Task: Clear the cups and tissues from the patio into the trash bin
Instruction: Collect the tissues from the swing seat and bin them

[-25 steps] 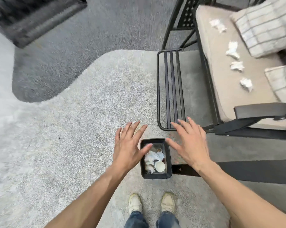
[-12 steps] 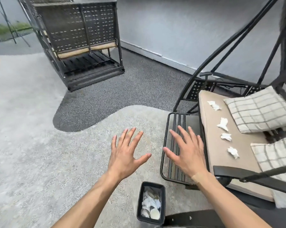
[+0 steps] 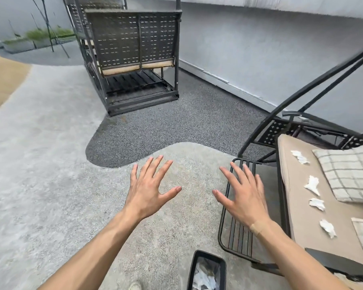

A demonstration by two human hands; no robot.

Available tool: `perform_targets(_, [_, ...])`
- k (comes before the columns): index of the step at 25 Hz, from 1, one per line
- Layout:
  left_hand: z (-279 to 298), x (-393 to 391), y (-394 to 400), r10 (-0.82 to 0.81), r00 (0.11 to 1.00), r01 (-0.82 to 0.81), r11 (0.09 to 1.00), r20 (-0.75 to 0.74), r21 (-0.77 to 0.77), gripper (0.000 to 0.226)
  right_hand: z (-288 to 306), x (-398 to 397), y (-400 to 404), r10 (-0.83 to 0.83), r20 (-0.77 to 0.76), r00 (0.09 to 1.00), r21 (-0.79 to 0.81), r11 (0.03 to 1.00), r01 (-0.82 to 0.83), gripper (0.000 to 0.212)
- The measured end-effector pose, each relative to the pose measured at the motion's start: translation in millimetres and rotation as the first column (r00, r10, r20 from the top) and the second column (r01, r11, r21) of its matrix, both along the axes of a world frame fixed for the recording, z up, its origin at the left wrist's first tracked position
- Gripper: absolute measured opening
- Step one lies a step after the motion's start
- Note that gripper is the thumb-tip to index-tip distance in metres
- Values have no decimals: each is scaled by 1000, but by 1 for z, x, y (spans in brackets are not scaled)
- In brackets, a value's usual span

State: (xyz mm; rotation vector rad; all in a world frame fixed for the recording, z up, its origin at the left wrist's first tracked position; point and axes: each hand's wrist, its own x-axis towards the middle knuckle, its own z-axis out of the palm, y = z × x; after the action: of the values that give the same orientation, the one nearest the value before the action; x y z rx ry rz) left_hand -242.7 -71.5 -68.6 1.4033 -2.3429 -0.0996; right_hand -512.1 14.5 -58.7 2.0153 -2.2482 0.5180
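- Patio floor [image 3: 51,185]: pale grey gravel-look surface under us, w/ a darker grey patch [image 3: 176,126] curving in from the wall side.
- Swing bench [image 3: 306,216] on our right: black metal frame, beige seat cushion, checked pillow [image 3: 348,172] at the back, slatted footrest [image 3: 237,222] sticking out toward us.
- 2nd black mesh-backed seat [image 3: 134,49] stands well apart, up ahead on the dark patch.
- Trash bin [image 3: 207,268]: black, on the floor at the bottom edge, just left of the footrest; white crumpled paper inside, bin partly cut off by the frame.
- Our left hand [image 3: 149,191]: palm down over the floor, fingers straight and spread wide, holding nothing.
- Our right hand [image 3: 245,195]: same pose, fingers wide, empty, over the footrest's near edge; tan plaster on the wrist.
- Tissues [image 3: 312,185]: four white crumpled bits in a row along the seat cushion, apart from each other, none in the bin's reach of view w/ the hands.
- Cups: can't tell any from here.
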Motion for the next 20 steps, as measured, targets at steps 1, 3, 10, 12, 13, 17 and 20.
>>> perform_targets(1, [0,8,-17,-5,1000,5,1000,-1,-1,80,0,7,-14,-10,5,1000,3,1000,9,70])
perform_targets(3, [0,22,-56,-13,1000,13,1000,-2,6,82,-1,23,-46,-29,14,999,-11,999,30,70])
perform_targets(10, [14,53,-175,-112,994,112,994,-7,9,84,3,70,-145,-110,-3,994,1,994,110,67])
perform_targets(12, [17,53,-207,-141,990,141,990,0,11,85,5,73,-170,-132,3,991,1,991,132,67])
perform_targets(13, [16,52,-221,-156,988,156,988,9,18,85,4,73,-180,-139,4,990,4,990,139,67])
perform_targets(17, [13,31,-276,-214,977,214,976,13,39,86,0,56,-223,-188,18,982,-4,982,188,67])
perform_targets(20, [10,0,-317,-245,969,245,969,24,34,83,-7,28,-261,-216,24,976,-11,976,217,66])
